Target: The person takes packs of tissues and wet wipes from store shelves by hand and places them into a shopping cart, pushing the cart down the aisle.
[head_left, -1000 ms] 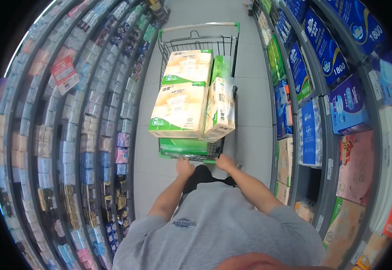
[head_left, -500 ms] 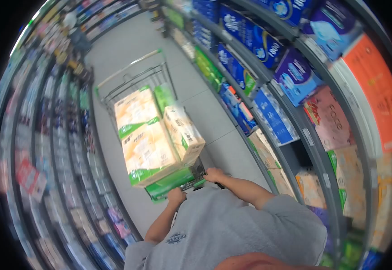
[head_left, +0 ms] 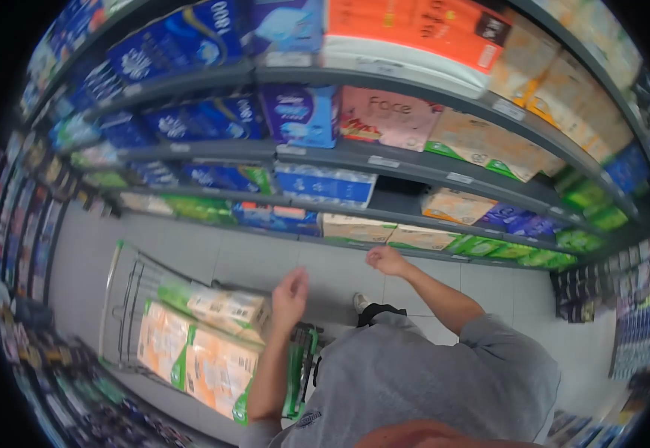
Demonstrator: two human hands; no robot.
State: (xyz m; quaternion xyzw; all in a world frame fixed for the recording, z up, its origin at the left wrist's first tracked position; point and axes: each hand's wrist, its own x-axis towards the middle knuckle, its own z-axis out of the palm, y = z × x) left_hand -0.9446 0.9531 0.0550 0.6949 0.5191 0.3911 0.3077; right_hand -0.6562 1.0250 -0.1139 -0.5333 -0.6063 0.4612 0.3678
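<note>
My left hand (head_left: 290, 296) is raised above the cart's handle end, off the handle, with loosely bent fingers and nothing in it. Out in front of my body, my right hand (head_left: 387, 260) is also empty, its fingers loosely bent and apart, over the floor near the lowest shelf. The shopping cart (head_left: 125, 308) stands at my left. Inside it lie two large orange-and-white tissue packs (head_left: 222, 367) with green edges, a narrower tissue pack (head_left: 228, 308) beside them, and a green pack (head_left: 174, 293).
A long shelf unit (head_left: 384, 160) ahead holds blue, purple, pink and orange paper packs. A dark gap (head_left: 399, 187) shows between packs on a lower shelf. More shelves (head_left: 22, 231) stand at the left and right edges, with grey floor tiles (head_left: 332, 269) between.
Both hands have let go of the cart handle. The view and body have turned right, so the shelf now spans the front and the cart lies at the left.
</note>
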